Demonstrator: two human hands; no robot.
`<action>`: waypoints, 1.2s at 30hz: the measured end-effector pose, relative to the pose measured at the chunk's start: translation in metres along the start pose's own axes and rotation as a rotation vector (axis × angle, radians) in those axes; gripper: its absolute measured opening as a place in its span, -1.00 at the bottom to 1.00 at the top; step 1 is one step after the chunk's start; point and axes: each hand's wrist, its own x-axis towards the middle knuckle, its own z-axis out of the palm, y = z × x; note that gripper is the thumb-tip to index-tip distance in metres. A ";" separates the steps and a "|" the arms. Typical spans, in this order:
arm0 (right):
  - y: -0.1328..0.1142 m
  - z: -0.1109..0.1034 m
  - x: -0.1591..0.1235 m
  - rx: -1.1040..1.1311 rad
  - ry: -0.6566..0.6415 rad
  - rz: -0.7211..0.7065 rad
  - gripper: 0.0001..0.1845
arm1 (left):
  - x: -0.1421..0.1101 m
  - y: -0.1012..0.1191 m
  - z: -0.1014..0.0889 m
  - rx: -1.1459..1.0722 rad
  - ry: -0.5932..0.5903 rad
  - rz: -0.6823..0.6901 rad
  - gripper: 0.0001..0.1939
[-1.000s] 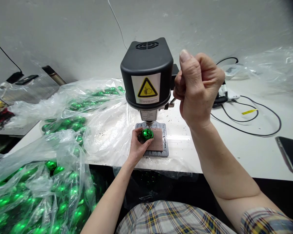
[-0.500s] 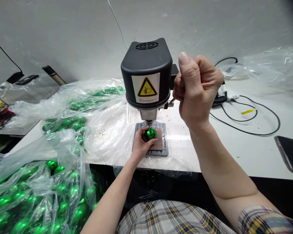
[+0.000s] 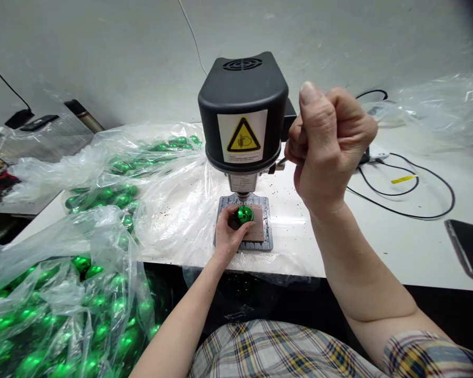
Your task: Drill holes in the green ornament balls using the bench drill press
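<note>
A black bench drill press (image 3: pixel 242 100) with a yellow warning sticker stands on the white table. Beneath its chuck, a shiny green bauble (image 3: pixel 245 214) rests on a brown square pad (image 3: pixel 255 231) over the slotted metal base (image 3: pixel 267 244). My left hand (image 3: pixel 230 231) curls thumb and fingers around the bauble's left side, holding it under the bit. Raised at the right of the drill head, my right hand (image 3: pixel 327 147) is closed in a fist around the feed lever (image 3: pixel 280 163); most of the lever is hidden by the fist.
Clear plastic bags (image 3: pixel 114 231) of green baubles (image 3: pixel 122 202) cover the left of the table and the front left. Black cable loops (image 3: pixel 429 216) and a phone (image 3: pixel 467 247) lie at the right. Dark shavings dot the white tabletop (image 3: pixel 299 247).
The drill head and my right fist appear slightly farther right in view, as the camera has shifted a little. Both hands keep their grips.
</note>
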 end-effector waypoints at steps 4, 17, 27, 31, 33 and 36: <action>-0.003 0.000 -0.004 0.058 0.003 -0.043 -0.45 | -0.002 -0.001 0.007 0.021 0.045 -0.010 -0.47; -0.015 -0.007 -0.034 0.015 0.018 -0.131 -0.43 | -0.002 -0.006 0.009 0.048 0.068 0.027 -0.48; 0.004 -0.020 -0.050 0.108 -0.064 -0.372 -0.43 | -0.003 0.002 0.007 0.036 0.042 0.018 -0.50; 0.017 -0.021 -0.053 0.150 -0.099 -0.521 -0.47 | -0.003 0.003 0.006 0.030 0.032 0.016 -0.49; 0.022 -0.023 -0.054 0.154 -0.133 -0.573 -0.50 | -0.004 0.004 0.006 0.027 0.036 0.016 -0.49; 0.028 -0.027 -0.056 0.157 -0.162 -0.623 -0.53 | -0.004 0.006 0.006 0.005 0.047 0.015 -0.49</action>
